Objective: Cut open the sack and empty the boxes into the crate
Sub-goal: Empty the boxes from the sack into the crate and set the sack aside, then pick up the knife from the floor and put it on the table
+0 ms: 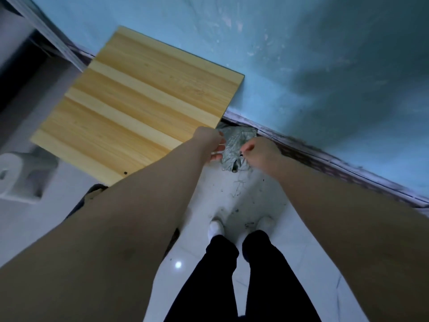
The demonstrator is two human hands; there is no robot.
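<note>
A crumpled grey plastic sack (235,142) lies on the white floor against the blue wall, just right of the wooden table's corner. Both my arms reach down to it. My left hand (212,145) grips the sack's left edge with its fingers curled onto the plastic. My right hand (261,152) is at the sack's right side, its fingers pinched around a small dark tool (241,155) that is too small to identify. The sack has a dark hole near its lower end. No boxes and no crate are in view.
A light wooden tabletop (139,101) stands to the left against the blue wall (325,66). Dark scraps litter the floor (239,201) in front of my white-socked feet (217,226). A white roll (9,175) sits at far left.
</note>
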